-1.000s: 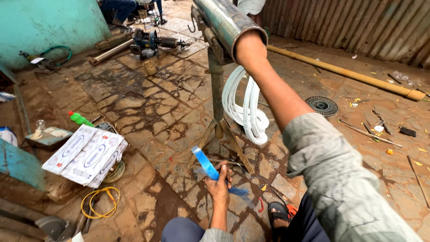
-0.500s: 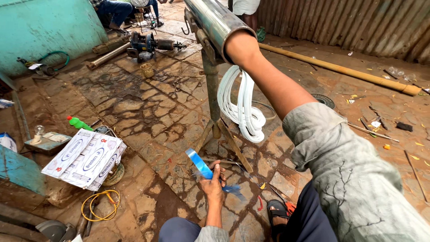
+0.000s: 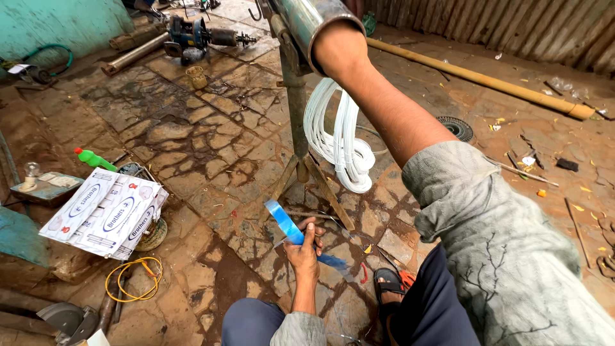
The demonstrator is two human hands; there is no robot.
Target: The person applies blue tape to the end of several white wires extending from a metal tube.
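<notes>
My right forearm (image 3: 384,109) reaches up into the open end of a shiny metal pipe (image 3: 307,19), and the hand is hidden inside it. The pipe rests on a rusty metal stand (image 3: 296,122) with splayed legs. A coil of white cable (image 3: 339,138) hangs beside the stand. Low down, close to my knee, my left hand (image 3: 304,253) grips a flat blue strip (image 3: 285,221). The strip points up and to the left, just above the stone floor.
White printed boxes (image 3: 106,211) lie at the left with a green bottle (image 3: 95,159) and a yellow wire loop (image 3: 131,279). A motor tool (image 3: 195,38) sits at the back. A long yellowish pipe (image 3: 474,77) lies across the right. My sandalled foot (image 3: 389,285) is by the stand.
My left hand with the blue strip has stayed near the stand's foot. My right arm stays in the pipe. The view has shifted closer and slightly lower.
</notes>
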